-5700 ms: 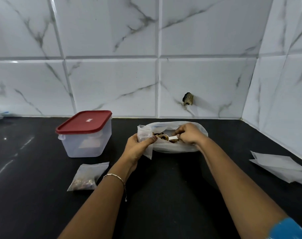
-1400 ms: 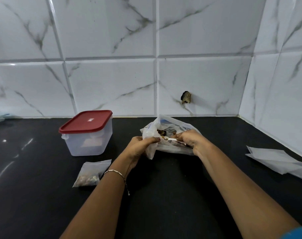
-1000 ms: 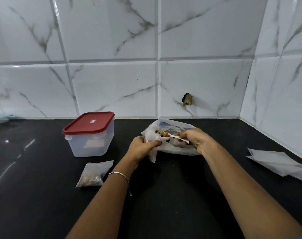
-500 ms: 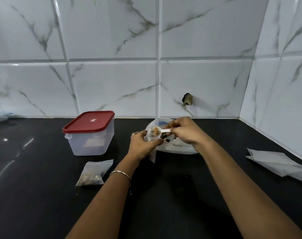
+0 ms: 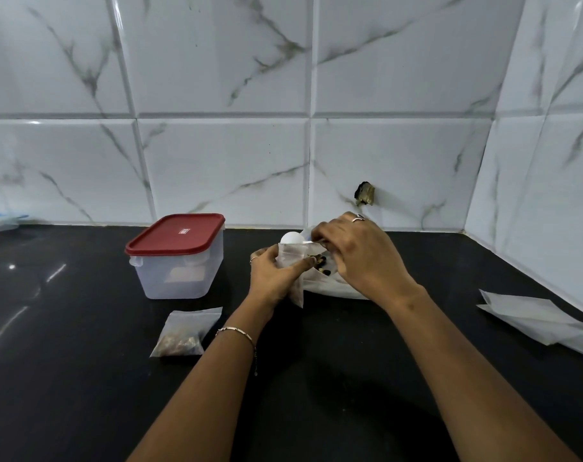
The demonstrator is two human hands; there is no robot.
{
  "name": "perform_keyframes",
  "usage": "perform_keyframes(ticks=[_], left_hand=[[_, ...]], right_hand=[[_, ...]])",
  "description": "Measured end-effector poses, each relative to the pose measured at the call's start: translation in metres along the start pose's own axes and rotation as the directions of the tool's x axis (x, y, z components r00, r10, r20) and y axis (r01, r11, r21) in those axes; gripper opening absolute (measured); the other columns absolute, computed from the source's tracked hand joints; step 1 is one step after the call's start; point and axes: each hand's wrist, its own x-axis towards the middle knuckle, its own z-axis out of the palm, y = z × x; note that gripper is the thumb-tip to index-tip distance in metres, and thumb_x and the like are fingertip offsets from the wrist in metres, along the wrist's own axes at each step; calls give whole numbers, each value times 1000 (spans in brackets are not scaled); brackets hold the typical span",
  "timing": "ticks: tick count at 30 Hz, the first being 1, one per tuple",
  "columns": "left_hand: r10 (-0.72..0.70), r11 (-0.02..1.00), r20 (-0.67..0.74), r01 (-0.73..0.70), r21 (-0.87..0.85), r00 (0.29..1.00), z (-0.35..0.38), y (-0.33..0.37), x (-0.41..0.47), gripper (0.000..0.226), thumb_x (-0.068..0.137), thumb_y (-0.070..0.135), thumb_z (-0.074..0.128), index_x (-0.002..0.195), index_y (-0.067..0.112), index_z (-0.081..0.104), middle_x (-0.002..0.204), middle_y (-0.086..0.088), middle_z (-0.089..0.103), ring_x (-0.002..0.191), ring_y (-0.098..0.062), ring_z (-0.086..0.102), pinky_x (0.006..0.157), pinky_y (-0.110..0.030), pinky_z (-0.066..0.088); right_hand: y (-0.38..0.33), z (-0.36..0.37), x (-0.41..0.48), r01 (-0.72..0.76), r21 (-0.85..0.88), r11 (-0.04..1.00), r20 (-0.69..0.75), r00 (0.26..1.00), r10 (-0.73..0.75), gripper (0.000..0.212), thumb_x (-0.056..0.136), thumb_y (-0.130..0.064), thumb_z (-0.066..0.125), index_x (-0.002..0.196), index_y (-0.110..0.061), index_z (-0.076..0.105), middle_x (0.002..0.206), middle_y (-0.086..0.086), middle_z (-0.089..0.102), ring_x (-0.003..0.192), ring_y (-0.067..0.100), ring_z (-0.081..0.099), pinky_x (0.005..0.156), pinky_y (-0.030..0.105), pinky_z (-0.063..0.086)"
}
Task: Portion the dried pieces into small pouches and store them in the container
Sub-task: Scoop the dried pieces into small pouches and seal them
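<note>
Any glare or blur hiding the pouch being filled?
Head view: glare streaks only on the countertop far left; tile lines bow from the wide lens; the small pouch is sharp, but the right hand holding the spoon covers part of its mouth.

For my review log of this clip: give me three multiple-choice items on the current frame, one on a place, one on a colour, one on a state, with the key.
1. Where does the filled pouch lie?
A) on the counter, in front of the container
B) inside the container
C) on the floor

2. What colour is the container's lid?
A) blue
B) red
C) green

3. What is the left hand doing?
A) resting flat
B) gripping a small pouch
C) lifting the lid

Key:
1 A, it lies on the dark counter, nearer the camera than the container.
2 B, the lid is plainly red.
3 B, its fingers curl round the small pouch below the white spoon that the right hand holds.
</note>
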Motion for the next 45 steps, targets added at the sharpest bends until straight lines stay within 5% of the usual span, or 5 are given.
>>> perform_keyframes(ticks=[9, 21, 37, 41, 45], left_hand=[[-2, 1000, -33, 2, 18, 999, -5, 3, -6, 87, 62, 50, 84, 134, 12, 52, 135, -1, 36, 122, -18, 45, 105, -40, 45], [3, 999, 101, 2, -50, 995, 9, 9, -41, 38, 70, 37, 82, 99, 29, 58, 109, -1, 67, 102, -17, 64, 97, -41, 51], [-16, 998, 100, 22, -58, 995, 9, 20, -59, 61, 54, 52, 83, 102, 29, 55, 111, -7, 66, 103, -31, 64, 91, -54, 52], [13, 998, 32, -11, -60, 999, 11, 23, -70, 53, 69, 35, 84, 106, 21, 49, 113, -3, 60, 106, -20, 61, 90, -35, 51], [75, 995, -22, -74, 63, 997, 12, 28, -85, 78, 66, 37, 85, 120, 5, 39, 109, 1, 49, 105, -15, 55, 86, -29, 48]], right_hand=[[23, -5, -11, -564, 542, 623, 86, 774, 627, 14, 83, -13, 69, 88, -27, 68, 86, -15, 67, 74, 4, 63, 67, 22, 49], [42, 13, -63, -865, 279, 417, 299, 491, 818, 7, 78, -22, 71, 75, -24, 64, 85, -1, 69, 84, 20, 65, 72, 30, 52], [48, -4, -82, -903, 181, 389, 362, 429, 828, 12, 88, -26, 65, 84, -15, 68, 83, 3, 68, 77, 20, 63, 66, 29, 46], [16, -14, -74, -763, 465, 450, 219, 592, 776, 16, 89, -35, 64, 89, -19, 68, 86, -4, 68, 81, 13, 63, 72, 29, 50], [-33, -13, -60, -558, 778, 289, 317, 746, 586, 16, 85, -32, 72, 88, -17, 72, 85, -4, 71, 74, -1, 62, 72, 16, 50]])
